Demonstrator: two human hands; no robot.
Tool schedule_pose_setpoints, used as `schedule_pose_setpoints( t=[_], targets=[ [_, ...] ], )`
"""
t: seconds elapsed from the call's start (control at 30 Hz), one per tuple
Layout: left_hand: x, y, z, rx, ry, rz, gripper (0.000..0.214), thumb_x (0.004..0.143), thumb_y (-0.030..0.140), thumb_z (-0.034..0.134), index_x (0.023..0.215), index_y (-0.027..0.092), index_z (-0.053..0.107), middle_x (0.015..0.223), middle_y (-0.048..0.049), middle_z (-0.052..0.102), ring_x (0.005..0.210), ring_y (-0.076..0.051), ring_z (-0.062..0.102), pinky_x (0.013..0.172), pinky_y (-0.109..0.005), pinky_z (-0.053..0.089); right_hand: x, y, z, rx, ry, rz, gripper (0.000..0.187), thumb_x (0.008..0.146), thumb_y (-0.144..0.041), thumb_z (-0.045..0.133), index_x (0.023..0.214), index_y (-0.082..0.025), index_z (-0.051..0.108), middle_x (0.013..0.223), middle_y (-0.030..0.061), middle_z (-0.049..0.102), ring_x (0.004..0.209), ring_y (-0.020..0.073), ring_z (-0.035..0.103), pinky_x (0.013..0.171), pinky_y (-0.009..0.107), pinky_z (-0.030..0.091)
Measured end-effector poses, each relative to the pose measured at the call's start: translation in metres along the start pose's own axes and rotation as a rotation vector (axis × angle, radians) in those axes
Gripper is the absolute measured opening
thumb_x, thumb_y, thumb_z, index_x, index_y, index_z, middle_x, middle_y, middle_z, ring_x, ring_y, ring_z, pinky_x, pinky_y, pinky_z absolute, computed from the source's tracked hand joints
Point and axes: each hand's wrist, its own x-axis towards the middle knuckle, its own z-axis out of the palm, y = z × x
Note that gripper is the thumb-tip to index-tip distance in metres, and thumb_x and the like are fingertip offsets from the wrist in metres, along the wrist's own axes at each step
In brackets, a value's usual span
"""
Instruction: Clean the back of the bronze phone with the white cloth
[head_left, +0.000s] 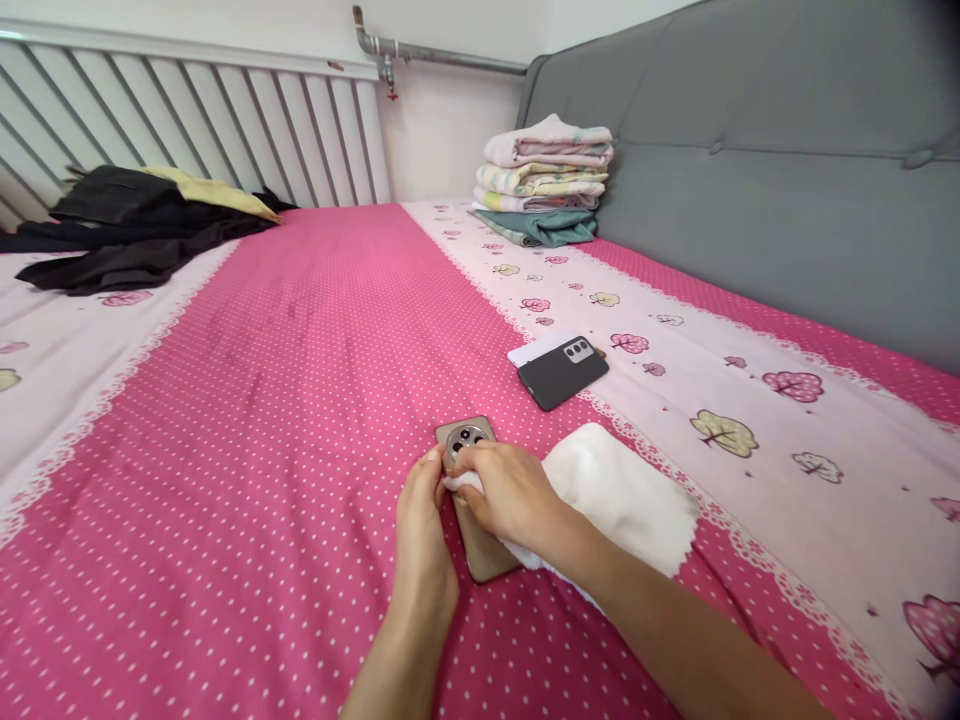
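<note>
A tan phone with a round camera ring lies face down on the pink dotted bedsheet. My left hand rests on the phone's left edge, its fingers pressed against it. My right hand lies over the phone's middle and pinches a corner of a white cloth against it, close to the camera ring. The remainder of the cloth is spread on the sheet to the right of the phone, partly under my right forearm.
A black phone lies on top of a white one further back on the right. Folded linens are stacked by the grey headboard. Dark clothes lie at the far left before a slatted rail.
</note>
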Motion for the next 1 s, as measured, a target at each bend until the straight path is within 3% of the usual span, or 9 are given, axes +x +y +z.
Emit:
schedule_pose_setpoints(
  t=[0.33,0.6,1.0],
  targets=[
    [0.0013,-0.0007,-0.0008,0.005,0.009,0.004,0.013,0.077,0.024,0.054,0.077,0.016,0.065,0.083,-0.0002,0.066,0.079,-0.011,0.059,0.069,-0.018,0.044,0.0002,-0.0003,0.0001,0.004,0.0,0.0,0.018,0.081,-0.029,0.051,0.095,-0.023,0.06,0.095,0.0031,0.063,0.086,0.0186,0.058,0.07,0.027,0.038],
    [0.0036,-0.0026,-0.0019,0.05,0.027,-0.005,0.017,0.081,0.022,0.05,0.09,0.017,0.063,0.102,-0.0027,0.064,0.098,-0.012,0.056,0.077,-0.017,0.044,0.0004,0.0012,0.0027,0.014,0.009,0.003,0.017,0.08,-0.028,0.051,0.094,-0.024,0.06,0.096,0.0025,0.063,0.087,0.0186,0.058,0.071,0.028,0.038],
    [0.0058,-0.0045,-0.0036,0.07,0.018,-0.006,0.018,0.082,0.024,0.05,0.093,0.017,0.062,0.103,-0.0033,0.063,0.097,-0.013,0.057,0.078,-0.018,0.045,0.0011,0.0006,0.0012,0.01,0.007,0.005,0.016,0.08,-0.028,0.051,0.093,-0.023,0.06,0.095,0.0029,0.063,0.086,0.0187,0.058,0.07,0.028,0.038]
  ],
)
